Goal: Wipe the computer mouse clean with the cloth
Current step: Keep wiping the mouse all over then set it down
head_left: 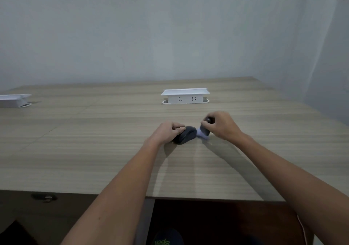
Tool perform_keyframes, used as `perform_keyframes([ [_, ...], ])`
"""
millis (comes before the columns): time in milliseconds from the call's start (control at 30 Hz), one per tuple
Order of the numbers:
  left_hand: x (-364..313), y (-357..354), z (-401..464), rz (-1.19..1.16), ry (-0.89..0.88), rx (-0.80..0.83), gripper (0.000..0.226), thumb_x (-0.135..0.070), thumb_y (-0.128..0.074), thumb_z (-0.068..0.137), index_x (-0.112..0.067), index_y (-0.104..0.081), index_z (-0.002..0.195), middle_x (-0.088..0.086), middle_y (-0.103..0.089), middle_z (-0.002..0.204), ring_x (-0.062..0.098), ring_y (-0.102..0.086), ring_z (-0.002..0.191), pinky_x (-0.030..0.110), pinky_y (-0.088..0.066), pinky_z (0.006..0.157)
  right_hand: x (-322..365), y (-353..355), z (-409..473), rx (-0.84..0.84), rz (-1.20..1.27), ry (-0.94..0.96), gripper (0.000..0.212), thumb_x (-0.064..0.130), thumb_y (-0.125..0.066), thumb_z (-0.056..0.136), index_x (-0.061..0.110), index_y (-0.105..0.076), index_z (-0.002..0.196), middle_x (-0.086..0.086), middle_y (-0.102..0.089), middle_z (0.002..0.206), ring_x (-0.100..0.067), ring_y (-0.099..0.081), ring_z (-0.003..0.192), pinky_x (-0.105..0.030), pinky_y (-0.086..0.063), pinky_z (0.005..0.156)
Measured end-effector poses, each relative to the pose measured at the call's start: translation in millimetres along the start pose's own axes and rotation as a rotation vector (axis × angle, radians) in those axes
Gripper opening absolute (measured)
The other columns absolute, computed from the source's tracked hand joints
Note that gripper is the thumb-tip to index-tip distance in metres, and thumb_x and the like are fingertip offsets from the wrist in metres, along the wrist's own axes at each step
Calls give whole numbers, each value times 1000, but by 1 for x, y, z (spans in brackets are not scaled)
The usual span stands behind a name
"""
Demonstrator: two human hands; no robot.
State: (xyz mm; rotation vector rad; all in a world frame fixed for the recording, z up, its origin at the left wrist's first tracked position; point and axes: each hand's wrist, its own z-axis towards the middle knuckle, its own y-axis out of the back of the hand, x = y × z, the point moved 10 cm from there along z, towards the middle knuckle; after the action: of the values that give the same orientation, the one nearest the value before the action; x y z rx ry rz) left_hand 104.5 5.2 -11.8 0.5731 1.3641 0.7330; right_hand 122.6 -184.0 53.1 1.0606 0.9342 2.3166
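Your left hand (170,131) steadies the mouse (184,137) on the counter (94,141). At three o'clock, your right hand (221,125) bunches the cloth (203,133), seemingly touching it. Wiping looks barely begun.

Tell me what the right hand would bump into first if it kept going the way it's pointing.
Probably the mouse. The right hand, bunched on the cloth, points left toward it, and the cloth already seems to touch the mouse's end. The left hand lies beyond.

Left hand (166,131) fingers (177,126) grip dark mouse (184,137) on counter (94,141); right hand (221,124) presses pale cloth (203,132) against mouse's far end.
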Motion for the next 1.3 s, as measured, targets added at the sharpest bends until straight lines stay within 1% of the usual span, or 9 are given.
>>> perform_keyframes([
  [133,0,3,1,16,2,-9,33,-38,-60,95,-25,-71,124,1,-74,118,13,-66,108,18,-40,78,38,-23,-12,242,158,107,17,27,-71,87,12,-78,81,3,-60,56,-2,-49,47,-17,-39,50],
  [300,0,1,1,-1,6,7,35,-37,-59,96,-25,-70,127,4,-74,117,13,-66,101,15,-42,70,13,-9,3,1,-98,50,15,16,-64,80,7,-75,74,-3,-69,67,-18,-60,63,-30,-45,61],
  [467,1,3,2,-13,3,4,33,-36,-60,95,-25,-71,124,2,-75,116,15,-67,105,20,-44,76,34,-22,-2,183,69,130,16,26,-70,84,14,-77,76,-1,-64,60,-5,-50,55,-18,-37,54],
  [633,0,0,1,-29,8,0,35,-35,-60,96,-23,-70,127,4,-74,117,15,-66,105,21,-43,80,10,-7,6,-1,-112,42,17,18,-65,83,7,-74,75,-4,-69,69,-20,-61,66,-32,-46,62],
  [800,3,1,2,-32,14,-2,32,-35,-61,95,-24,-72,123,3,-75,114,15,-68,106,21,-43,79,42,-32,-7,223,26,183,25,31,-69,87,10,-72,74,3,-55,57,-7,-43,52,-21,-32,52],
  [967,1,0,0,-53,26,-9,35,-34,-60,96,-22,-69,127,4,-73,117,11,-63,100,21,-41,82,12,-8,3,-55,-148,64,21,24,-64,86,7,-73,77,-4,-73,75,-23,-66,72,-39,-54,66],
  [1100,1,3,-1,-48,16,-20,33,-36,-60,95,-25,-71,125,3,-75,115,12,-65,101,18,-42,74,35,-18,-7,98,37,166,18,29,-69,87,14,-78,82,2,-73,72,-10,-62,67,-16,-43,60],
  [1167,2,3,-1,-45,11,-19,32,-37,-60,95,-27,-71,124,2,-75,113,13,-66,101,15,-42,69,37,-22,-6,120,47,180,18,30,-70,87,15,-79,84,3,-73,72,-9,-62,67,-14,-42,60],
  [1300,2,1,-3,-71,13,-33,34,-35,-59,96,-24,-69,127,3,-75,113,13,-66,97,13,-46,69,10,-5,3,-81,-77,100,19,26,-67,85,10,-76,78,-1,-74,75,-18,-66,71,-37,-54,68],
])
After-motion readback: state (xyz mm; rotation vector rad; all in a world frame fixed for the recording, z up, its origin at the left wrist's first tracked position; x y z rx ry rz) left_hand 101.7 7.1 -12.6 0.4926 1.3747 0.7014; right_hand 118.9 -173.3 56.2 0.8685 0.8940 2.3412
